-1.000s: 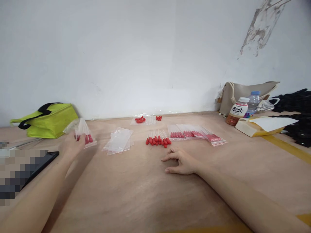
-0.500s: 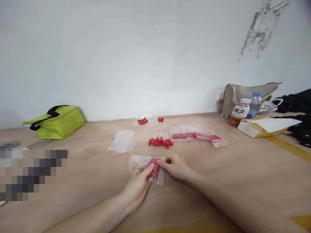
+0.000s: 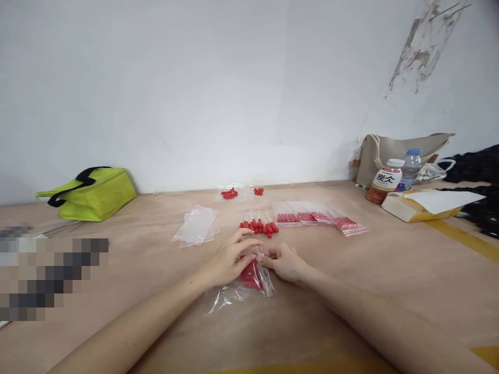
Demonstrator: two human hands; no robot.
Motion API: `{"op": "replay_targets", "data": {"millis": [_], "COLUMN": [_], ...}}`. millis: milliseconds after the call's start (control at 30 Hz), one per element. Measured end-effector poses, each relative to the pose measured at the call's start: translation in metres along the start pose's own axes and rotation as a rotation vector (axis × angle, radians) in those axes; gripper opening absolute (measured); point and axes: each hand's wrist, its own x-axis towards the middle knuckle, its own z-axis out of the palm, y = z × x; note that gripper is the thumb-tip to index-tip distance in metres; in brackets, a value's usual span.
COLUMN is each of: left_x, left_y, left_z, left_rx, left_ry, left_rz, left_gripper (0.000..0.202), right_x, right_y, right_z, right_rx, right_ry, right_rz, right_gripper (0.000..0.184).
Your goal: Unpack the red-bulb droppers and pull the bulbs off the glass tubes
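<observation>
Likely soft, light and slippery, the bag (image 3: pixel 244 288) is safely pinched at its top by the left hand (image 3: pixel 228 262) and right hand (image 3: pixel 285 263).

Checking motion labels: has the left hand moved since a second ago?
Yes. The left hand went rightward, away from the green bag, onto the clear pouch.

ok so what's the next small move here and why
Probably slide the right hand along the top edge of the bag to press it shut. Both it and the left hand hold that edge, the droppers already lie inside, and the bag rests on the table.
</observation>
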Motion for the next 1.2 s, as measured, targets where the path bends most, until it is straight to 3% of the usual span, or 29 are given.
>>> {"op": "replay_targets", "data": {"millis": [133,367,533,667,867,933,1033,1100,1200], "left_x": [0.013,0.011,0.015,0.015,0.012,0.012,0.012,0.011,0.011], "left_y": [-0.019,-0.027,-0.02,-0.02,-0.027,-0.03,-0.033,-0.035,-0.038], "left_z": [0.002,0.005,0.003,0.003,0.003,0.003,0.005,0.005,0.006], "left_rx": [0.007,0.088,0.262,0.256,0.177,0.166,0.168,0.165,0.172], "left_ry": [-0.156,-0.124,-0.211,-0.206,-0.168,-0.175,-0.172,-0.155,-0.124], "left_rz": [0.141,0.33,0.353,0.329,0.29,0.267,0.235,0.232,0.248], "left_gripper": [0.028,0.025,0.021,0.02,0.023,0.023,0.022,0.022,0.021], "right_x": [-0.001,-0.001,-0.006,-0.006,-0.005,-0.008,-0.014,-0.016,-0.014], "right_y": [0.002,0.002,-0.002,-0.002,0.005,0.007,0.009,0.01,0.011], "right_z": [0.001,0.002,-0.002,-0.005,0.001,0.002,0.0,-0.002,-0.005], "right_rx": [0.074,0.061,0.035,0.035,-0.019,0.032,0.029,-0.093,-0.338], "right_ry": [-0.033,-0.003,-0.046,-0.08,0.028,0.04,0.024,0.044,0.173], "right_rz": [-0.018,-0.011,-0.068,-0.083,-0.072,-0.146,-0.345,-0.494,-0.747], "right_gripper": [0.039,0.039,0.031,0.026,0.019,0.011,0.018,0.02,0.017]}}
